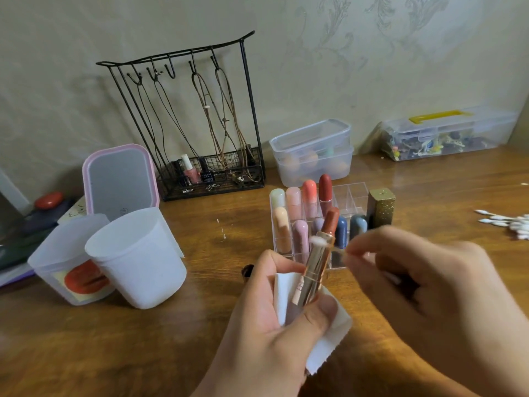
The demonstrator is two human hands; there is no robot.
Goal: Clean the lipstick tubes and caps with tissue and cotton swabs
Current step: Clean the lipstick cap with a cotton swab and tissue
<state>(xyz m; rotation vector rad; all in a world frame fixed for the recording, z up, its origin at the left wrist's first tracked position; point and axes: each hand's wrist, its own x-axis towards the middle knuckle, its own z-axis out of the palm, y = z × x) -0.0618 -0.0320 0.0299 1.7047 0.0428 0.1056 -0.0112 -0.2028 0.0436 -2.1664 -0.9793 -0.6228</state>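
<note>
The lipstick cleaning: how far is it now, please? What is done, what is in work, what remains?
Done: cannot tell; no tube in the clear organizer shows whether it was cleaned.

In hand: the left hand grips an open gold lipstick with a tissue, and the right hand pinches a cotton swab at the tube's rim.

Left: probably the organizer's lipsticks and the glitter gold cap. Spare swabs lie at the right.

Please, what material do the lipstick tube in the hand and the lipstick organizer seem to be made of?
Lipstick tube: probably shiny metal or metal-coated plastic; its rose-gold surface shows bright reflections. Organizer: clear hard plastic, likely acrylic; the table shows through its thin, straight walls.
</note>
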